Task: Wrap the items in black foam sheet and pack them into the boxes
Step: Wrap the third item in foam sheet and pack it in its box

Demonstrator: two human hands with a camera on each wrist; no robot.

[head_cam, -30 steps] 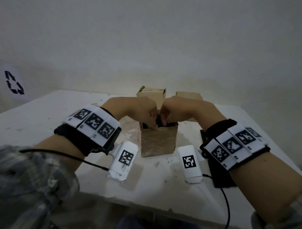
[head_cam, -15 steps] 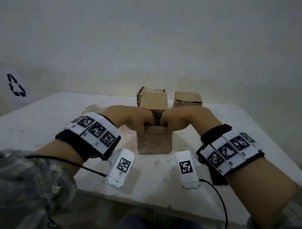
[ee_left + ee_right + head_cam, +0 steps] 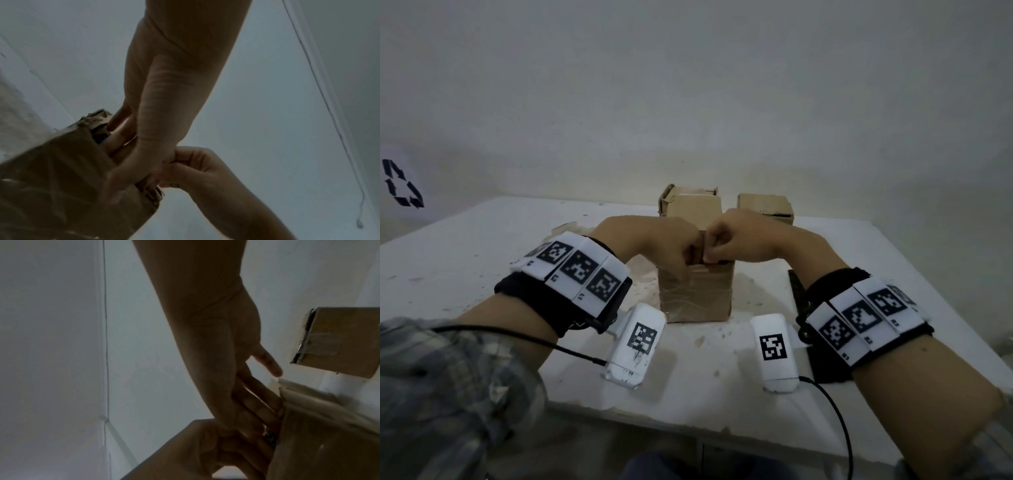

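An open cardboard box (image 3: 695, 298) stands at the table's middle. Both hands meet over its top. My left hand (image 3: 685, 253) has its fingers bent down into the opening and its thumb lies on the front wall. My right hand (image 3: 717, 251) is curled beside it, its fingers inside the right wall. Between them shows a dark sliver of the foam-wrapped item (image 3: 702, 245), which both hands hold. It also appears in the left wrist view as the foam-wrapped item (image 3: 99, 138) inside the box (image 3: 61, 178). Most of it is hidden.
Two more cardboard boxes stand behind: an open one (image 3: 693, 205) and a shut one (image 3: 763, 205), the latter also in the right wrist view (image 3: 339, 342). A black foam sheet (image 3: 825, 366) lies under my right wrist. The white table (image 3: 465, 257) ends just before me.
Both hands have come down onto the box opening, and the black bundle has sunk between them, so less of it shows than a second ago.
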